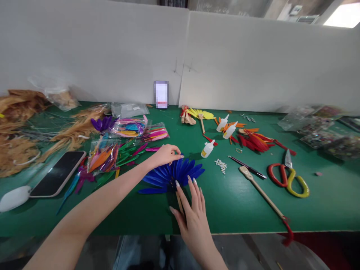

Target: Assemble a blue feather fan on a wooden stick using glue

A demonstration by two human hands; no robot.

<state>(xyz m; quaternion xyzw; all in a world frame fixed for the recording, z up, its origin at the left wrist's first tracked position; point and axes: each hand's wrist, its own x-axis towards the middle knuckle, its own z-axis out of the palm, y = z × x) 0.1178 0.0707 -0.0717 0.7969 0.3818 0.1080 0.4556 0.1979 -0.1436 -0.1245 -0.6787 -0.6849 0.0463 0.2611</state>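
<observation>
A fan of deep blue feathers (161, 180) lies spread on the green table, its thin wooden handle (179, 202) pointing toward me. My left hand (168, 154) reaches over the fan's far edge. Its fingers are curled, thumb and fingertip pinched together at the tip of a blue feather; the exact contact is partly hidden. Stretched out and spread, the fingers of my right hand (194, 212) rest on the fan's base and beside its handle. A white glue bottle (207, 149) stands just beyond the fan, with small white beads (221, 165) to its right.
Scissors (288, 174), a black pen (247, 167) and a wooden stick (264, 195) lie to the right. At the left are a phone (58, 173), a white mouse (15, 198) and bagged coloured feathers (103, 154). Behind sits a yellow feather fan (201, 114).
</observation>
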